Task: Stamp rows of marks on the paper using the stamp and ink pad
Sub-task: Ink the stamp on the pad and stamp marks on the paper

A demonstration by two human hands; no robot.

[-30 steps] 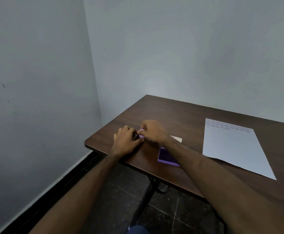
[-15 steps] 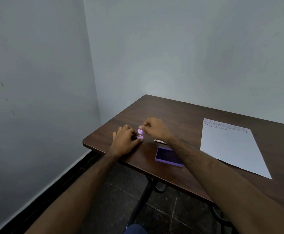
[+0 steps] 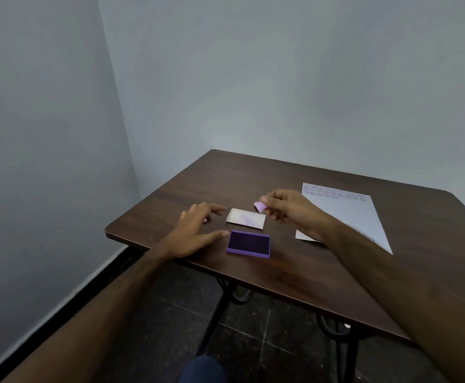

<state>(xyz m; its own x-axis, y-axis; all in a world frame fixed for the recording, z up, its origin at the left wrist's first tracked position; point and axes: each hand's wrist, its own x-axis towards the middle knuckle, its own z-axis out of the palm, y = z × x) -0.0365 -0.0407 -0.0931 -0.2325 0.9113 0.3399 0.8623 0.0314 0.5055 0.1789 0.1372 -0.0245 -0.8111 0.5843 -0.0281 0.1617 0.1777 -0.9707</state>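
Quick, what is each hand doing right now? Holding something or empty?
Left hand: open, fingers spread, flat on the table, holding nothing.
Right hand: closed on the small purple stamp, held above the table.

Left hand spread flat, fingers splayed — right hand raised, fingertips pinched.
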